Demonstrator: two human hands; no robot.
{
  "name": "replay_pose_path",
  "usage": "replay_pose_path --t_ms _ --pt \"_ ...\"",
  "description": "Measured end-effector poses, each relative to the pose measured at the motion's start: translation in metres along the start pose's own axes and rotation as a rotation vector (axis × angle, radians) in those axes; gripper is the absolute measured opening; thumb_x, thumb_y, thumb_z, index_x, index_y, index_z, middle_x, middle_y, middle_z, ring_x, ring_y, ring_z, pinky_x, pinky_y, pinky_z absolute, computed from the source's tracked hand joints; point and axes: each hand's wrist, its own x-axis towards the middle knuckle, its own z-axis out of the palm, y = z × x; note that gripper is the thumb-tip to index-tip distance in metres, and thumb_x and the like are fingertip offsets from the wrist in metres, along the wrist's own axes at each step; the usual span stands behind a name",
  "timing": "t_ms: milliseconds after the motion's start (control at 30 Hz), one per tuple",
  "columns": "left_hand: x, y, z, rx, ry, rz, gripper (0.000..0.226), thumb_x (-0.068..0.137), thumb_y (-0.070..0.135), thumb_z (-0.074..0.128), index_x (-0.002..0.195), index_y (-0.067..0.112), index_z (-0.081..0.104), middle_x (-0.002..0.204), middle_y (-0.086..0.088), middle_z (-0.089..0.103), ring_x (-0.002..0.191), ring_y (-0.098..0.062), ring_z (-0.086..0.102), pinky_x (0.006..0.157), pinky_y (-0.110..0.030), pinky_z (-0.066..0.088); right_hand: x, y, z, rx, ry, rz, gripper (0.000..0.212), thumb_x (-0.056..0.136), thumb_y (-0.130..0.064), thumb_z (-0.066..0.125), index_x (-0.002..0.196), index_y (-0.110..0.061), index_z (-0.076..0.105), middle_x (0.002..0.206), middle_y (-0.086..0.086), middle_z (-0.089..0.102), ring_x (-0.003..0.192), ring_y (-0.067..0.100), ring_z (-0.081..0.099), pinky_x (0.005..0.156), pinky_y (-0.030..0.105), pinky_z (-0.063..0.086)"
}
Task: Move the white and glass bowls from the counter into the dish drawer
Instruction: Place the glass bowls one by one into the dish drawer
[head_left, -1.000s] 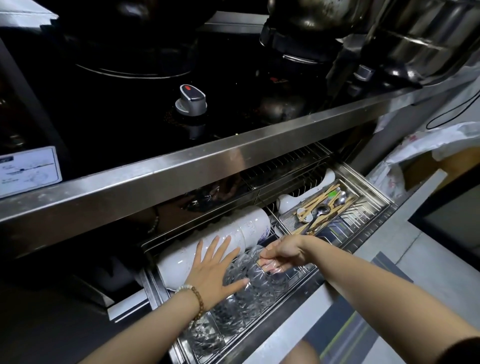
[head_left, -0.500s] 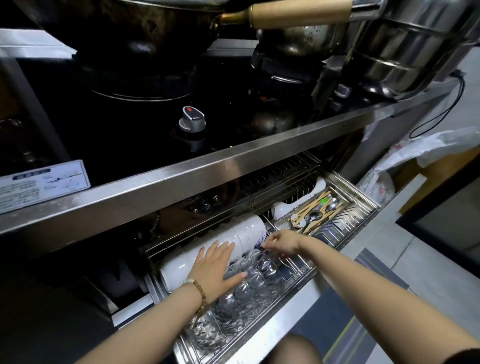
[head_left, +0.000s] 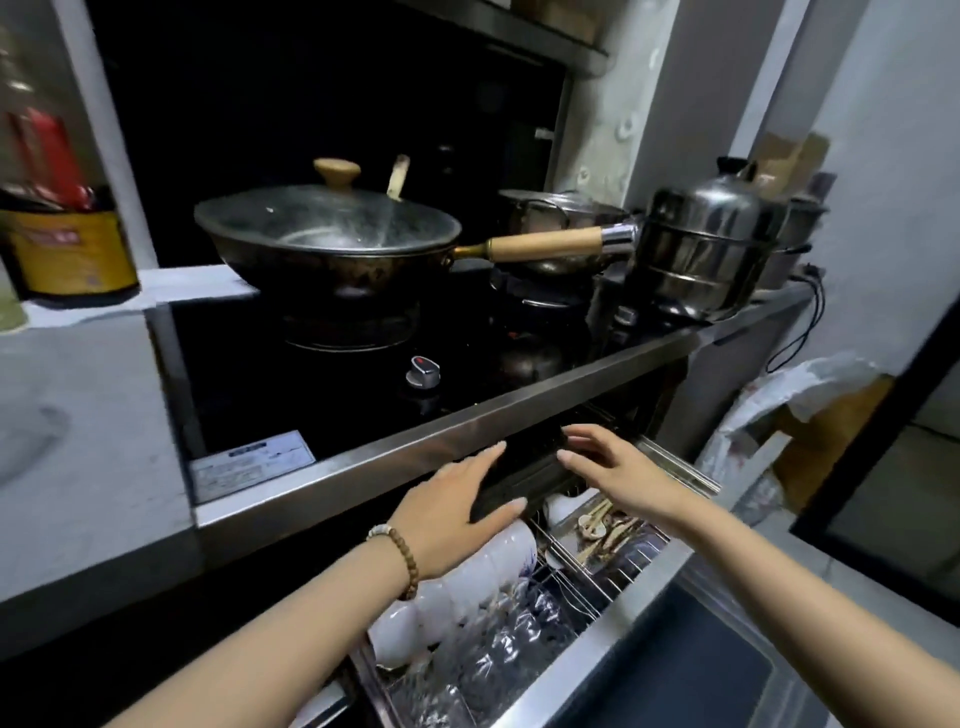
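The dish drawer (head_left: 613, 618) stands pulled out below the steel counter edge. A row of white bowls (head_left: 467, 587) lies on its side along the drawer's back. In front of them a row of glass bowls (head_left: 498, 649) rests in the wire rack. My left hand (head_left: 457, 504) hovers above the white bowls near the counter edge, fingers spread, holding nothing. My right hand (head_left: 618, 473) is raised over the drawer's right half, fingers apart and empty.
A cutlery tray (head_left: 608, 530) with spoons and chopsticks fills the drawer's right part. On the stove above sit a lidded wok (head_left: 332, 239) with a wooden handle, a steel pan (head_left: 561, 218) and a stacked steamer pot (head_left: 701, 249). A stove knob (head_left: 425, 370) sits near the counter edge.
Both hands have lifted off the glass bowls and risen toward the counter edge. The view has tilted upward, now showing the stovetop and pots.
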Motion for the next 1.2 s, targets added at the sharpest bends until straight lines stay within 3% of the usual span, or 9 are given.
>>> replay_pose_path --t_ms 133,267,400,567,800,1033,1100,1200 --pt "-0.017 0.016 -0.073 -0.023 0.175 0.057 0.068 0.085 0.064 0.040 0.144 0.037 0.020 0.142 0.015 0.042 0.130 -0.005 0.039 0.105 -0.033 0.038 -0.010 -0.064 -0.002 0.003 0.050 -0.145 0.042 0.089 -0.027 0.062 0.129 -0.019 0.052 0.134 0.005 0.056 0.126 0.012 0.050 0.111 0.037 0.037" --pt "-0.041 0.016 -0.136 0.044 0.291 0.049 0.074 0.077 0.074 0.031 0.143 0.039 0.023 0.139 0.017 0.046 0.129 -0.001 0.040 0.102 -0.034 0.041 -0.013 -0.124 0.012 -0.009 0.006 -0.276 0.043 0.090 -0.028 0.060 0.131 -0.019 0.050 0.137 0.000 0.053 0.129 0.007 0.046 0.112 0.033 0.036" --pt "-0.072 -0.007 -0.185 0.102 0.363 -0.032 0.069 0.081 0.069 0.034 0.142 0.038 0.024 0.141 0.016 0.044 0.130 -0.003 0.039 0.101 -0.031 0.041 -0.012 -0.176 0.041 -0.006 -0.065 -0.368 0.047 0.090 -0.027 0.061 0.133 -0.020 0.047 0.140 0.001 0.048 0.123 0.007 0.050 0.098 0.012 0.040" --pt "-0.121 -0.050 -0.231 0.107 0.417 -0.183 0.069 0.084 0.062 0.039 0.143 0.029 0.029 0.145 0.007 0.041 0.132 -0.011 0.038 0.107 -0.033 0.037 -0.006 -0.231 0.089 -0.038 -0.124 -0.441 0.053 0.088 -0.033 0.063 0.136 -0.024 0.044 0.145 -0.001 0.045 0.127 0.015 0.049 0.108 0.032 0.040" --pt "-0.190 -0.120 -0.268 0.175 0.494 -0.410 0.062 0.087 0.059 0.043 0.141 0.032 0.031 0.144 0.005 0.043 0.130 -0.014 0.041 0.102 -0.027 0.034 0.000 -0.289 0.157 -0.019 -0.272 -0.516 0.058 0.088 -0.038 0.062 0.140 -0.028 0.039 0.148 -0.009 0.040 0.130 0.014 0.046 0.105 0.030 0.041" --pt "-0.227 -0.175 -0.273 -0.016 0.552 -0.540 0.069 0.085 0.056 0.048 0.142 0.021 0.032 0.149 -0.002 0.036 0.134 -0.017 0.035 0.111 -0.031 0.027 -0.001 -0.327 0.219 -0.012 -0.333 -0.621 0.057 0.084 -0.036 0.068 0.136 -0.025 0.046 0.144 -0.005 0.045 0.134 0.012 0.040 0.109 0.031 0.038" --pt "-0.231 -0.186 -0.269 -0.078 0.561 -0.566 0.072 0.084 0.055 0.050 0.143 0.018 0.030 0.150 -0.003 0.034 0.134 -0.018 0.035 0.110 -0.029 0.027 0.001 -0.332 0.234 -0.056 -0.317 -0.672 0.051 0.082 -0.036 0.069 0.129 -0.024 0.054 0.141 -0.006 0.049 0.130 0.006 0.042 0.110 0.023 0.033" --pt "-0.233 -0.199 -0.263 -0.174 0.573 -0.611 0.079 0.084 0.055 0.052 0.145 0.015 0.024 0.153 -0.005 0.027 0.139 -0.020 0.029 0.114 -0.035 0.026 0.004 -0.335 0.253 -0.135 -0.336 -0.707 0.042 0.080 -0.038 0.071 0.119 -0.027 0.061 0.138 -0.009 0.051 0.120 -0.004 0.042 0.100 0.011 0.025"
